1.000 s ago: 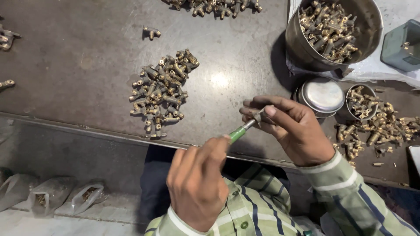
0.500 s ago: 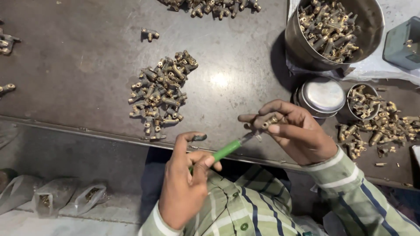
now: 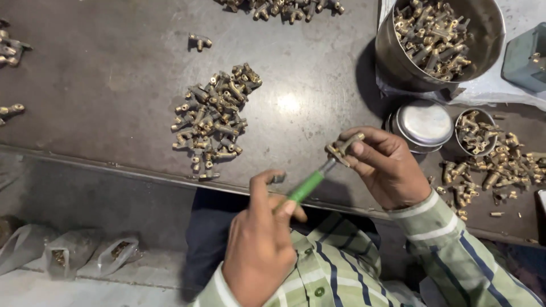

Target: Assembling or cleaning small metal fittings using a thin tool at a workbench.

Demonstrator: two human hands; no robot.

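Brass fittings lie scattered at the far left edge of a dark metal counter (image 3: 114,68), while clear plastic bags (image 3: 74,256) holding a few more sit on the floor below its front lip. Further right, a loose pile of small brass fittings (image 3: 213,122) rests near the counter's front edge, with a single fitting (image 3: 200,41) apart behind it and another heap (image 3: 284,7) along the back.

At centre, the person's left hand (image 3: 259,244) has its fingers closed around a green-handled screwdriver (image 3: 307,186), whose metal tip points up and to the right. That tip meets a brass fitting (image 3: 343,148) pinched in the fingers of the right hand (image 3: 387,167), held just above the counter's front edge; both striped green sleeves show below.

To the right, a large steel bowl (image 3: 398,62) stands filled with brass parts. In front of it sit a flat round steel lid (image 3: 424,122) and, just beside that, a small steel cup (image 3: 476,132) holding more fittings. More brass pieces (image 3: 500,170) are strewn over the counter at the far right, near a grey-green box (image 3: 526,57).
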